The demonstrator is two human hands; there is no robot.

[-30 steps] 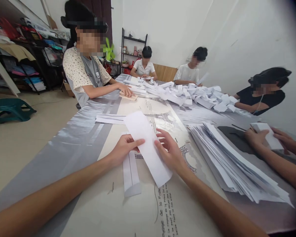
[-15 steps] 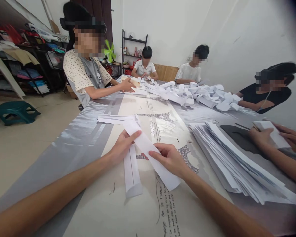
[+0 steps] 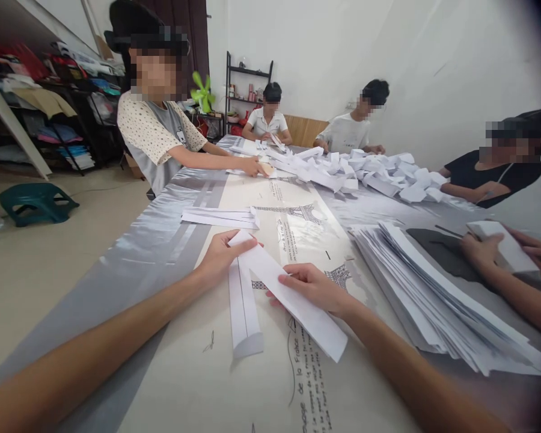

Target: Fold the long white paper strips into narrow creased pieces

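Observation:
Between my hands is a white folded paper strip [image 3: 293, 288], slanting down to the right over the table. My left hand [image 3: 228, 252] pinches its upper end, thumb on top. Farther down, my right hand [image 3: 313, 288] grips the strip's right edge with the thumb above and fingers underneath. Below my left hand, another folded paper strip [image 3: 244, 319] lies lengthwise on the table, its upper end partly covered by the held strip. Several more flat strips [image 3: 219, 218] lie crosswise just beyond my left hand.
A fanned stack of white sheets [image 3: 433, 294] lies to my right, beside another person's hands holding a folded white paper piece [image 3: 500, 246]. A heap of folded paper [image 3: 388, 171] covers the far right of the table [image 3: 198, 373]. Several people sit around it. A green stool [image 3: 38, 201] stands left.
The held strip's lower end has swung a little right and down. My hands keep their grip. The person at the left has stretched an arm farther over the table.

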